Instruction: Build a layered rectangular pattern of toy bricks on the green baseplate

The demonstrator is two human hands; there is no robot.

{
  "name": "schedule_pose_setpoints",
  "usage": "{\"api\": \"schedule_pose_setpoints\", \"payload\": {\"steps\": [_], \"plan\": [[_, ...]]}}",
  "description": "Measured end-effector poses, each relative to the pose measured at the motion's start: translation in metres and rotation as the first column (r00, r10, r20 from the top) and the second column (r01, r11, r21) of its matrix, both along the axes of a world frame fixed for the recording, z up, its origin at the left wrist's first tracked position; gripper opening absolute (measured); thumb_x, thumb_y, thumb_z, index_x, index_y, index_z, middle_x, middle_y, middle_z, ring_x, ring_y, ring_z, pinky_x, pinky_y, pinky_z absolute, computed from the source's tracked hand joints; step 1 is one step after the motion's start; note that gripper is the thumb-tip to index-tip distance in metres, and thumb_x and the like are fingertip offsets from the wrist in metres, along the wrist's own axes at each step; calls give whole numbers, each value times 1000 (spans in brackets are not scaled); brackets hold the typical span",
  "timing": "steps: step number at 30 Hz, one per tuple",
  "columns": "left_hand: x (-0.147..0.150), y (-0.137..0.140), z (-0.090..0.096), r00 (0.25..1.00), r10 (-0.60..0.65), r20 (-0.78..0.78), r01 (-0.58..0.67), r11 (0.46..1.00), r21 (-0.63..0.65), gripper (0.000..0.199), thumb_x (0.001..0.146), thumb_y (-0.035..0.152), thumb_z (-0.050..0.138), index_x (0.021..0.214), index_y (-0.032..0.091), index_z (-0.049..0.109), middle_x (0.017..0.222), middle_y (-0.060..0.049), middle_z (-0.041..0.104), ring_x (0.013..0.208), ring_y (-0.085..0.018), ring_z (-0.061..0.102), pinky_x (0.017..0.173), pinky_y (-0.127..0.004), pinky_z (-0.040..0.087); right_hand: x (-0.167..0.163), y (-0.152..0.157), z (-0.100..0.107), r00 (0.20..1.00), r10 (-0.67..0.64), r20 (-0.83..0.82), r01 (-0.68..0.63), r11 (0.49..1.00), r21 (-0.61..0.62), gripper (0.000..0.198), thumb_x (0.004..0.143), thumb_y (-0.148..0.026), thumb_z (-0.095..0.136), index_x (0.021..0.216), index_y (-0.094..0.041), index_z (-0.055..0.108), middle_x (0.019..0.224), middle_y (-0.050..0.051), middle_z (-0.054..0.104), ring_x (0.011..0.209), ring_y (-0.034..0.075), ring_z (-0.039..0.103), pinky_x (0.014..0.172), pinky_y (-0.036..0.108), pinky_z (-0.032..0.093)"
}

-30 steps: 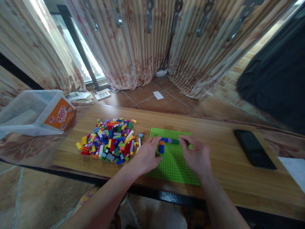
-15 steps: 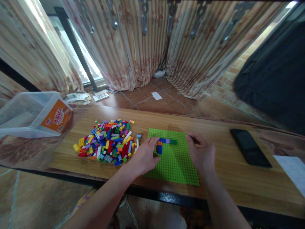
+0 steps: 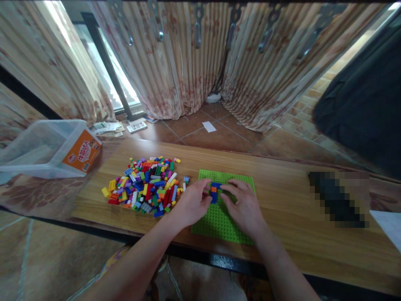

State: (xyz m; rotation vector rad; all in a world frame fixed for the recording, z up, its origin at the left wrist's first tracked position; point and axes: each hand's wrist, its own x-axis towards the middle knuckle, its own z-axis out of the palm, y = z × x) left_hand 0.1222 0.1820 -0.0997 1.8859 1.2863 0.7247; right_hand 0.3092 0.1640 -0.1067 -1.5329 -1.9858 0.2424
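Right hand (image 3: 246, 205) has shifted left over the green baseplate (image 3: 216, 223) since half a second ago. Leftmost on the wooden worktop (image 3: 288, 200), a brick pile (image 3: 150, 184); then the left hand (image 3: 191, 203), fingers parted, beside blue-and-orange bricks (image 3: 214, 196) on the baseplate; right fingers spread.

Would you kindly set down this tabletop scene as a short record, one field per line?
left hand: left of the placed bricks; grip unclear
right hand: right of them, open; contact unclear
baseplate: green, studded, on the wooden tabletop
placed bricks: on the baseplate; blue and orange ones show
loose pile: mixed-colour bricks, left of the baseplate
bin: clear plastic, orange label, far left
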Motion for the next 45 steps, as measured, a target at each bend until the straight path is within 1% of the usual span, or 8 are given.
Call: {"api": "schedule_pose_setpoints", "payload": {"steps": [9,15,25,29,33,38,45], "plan": [[4,1,1,1000,8,-24,-7,999,31,47,80,7,55,126,13,55,109,-10,69,96,-20,67,90,-36,56,-9,0,-1,998,18,66,-19,1000,7,21,89,-28,57,101,-26,74,117,11,62,109,28,54,89,47,48],[5,1,2,1000,9,-13,-8,999,34,46,80,7,56,125,13,55,108,-10,70,96,-20,67,91,-36,55,-9,-1,-2,997,4,82,-5,1000,9,21,89,-29,57,101,-26,74,118,10,62,108,28,54,88,47,47],[5,0,1,1000,6,-17,-5,999,49,46,79,6,54,124,14,54,107,-9,69,95,-19,67,92,-37,55,-6,0,-4,998,10,57,-11,1000,18,21,88,-31,57,101,-26,73,115,9,64,107,28,55,88,47,48],[4,0,1,1000,12,-16,-11,998,59,45,80,7,53,124,15,55,108,-9,69,96,-19,67,92,-37,55,-3,2,-4,1000,-12,24,12,1000,26,22,89,-31,55,101,-25,74,112,10,65,105,27,57,89,49,49],[5,0,3,999,3,-37,-1,999,54,44,81,7,52,124,14,55,110,-10,69,99,-20,66,94,-38,54,-1,2,-3,999,-32,21,32,999,7,23,90,-30,54,101,-23,74,111,10,66,105,28,58,90,49,49],[5,-1,4,999,0,-49,3,998,68,43,82,7,51,124,14,55,112,-10,68,102,-20,65,96,-38,53,-1,1,-4,999,-24,22,24,1000,4,22,89,-29,56,100,-23,74,112,10,66,105,27,57,89,48,49],[5,-2,6,998,-4,-59,9,997,79,43,82,6,50,124,15,54,111,-10,67,100,-20,65,95,-39,53,-1,1,-4,1000,-15,15,15,1000,10,20,88,-29,56,97,-24,74,110,10,66,104,27,58,88,47,49]]}}
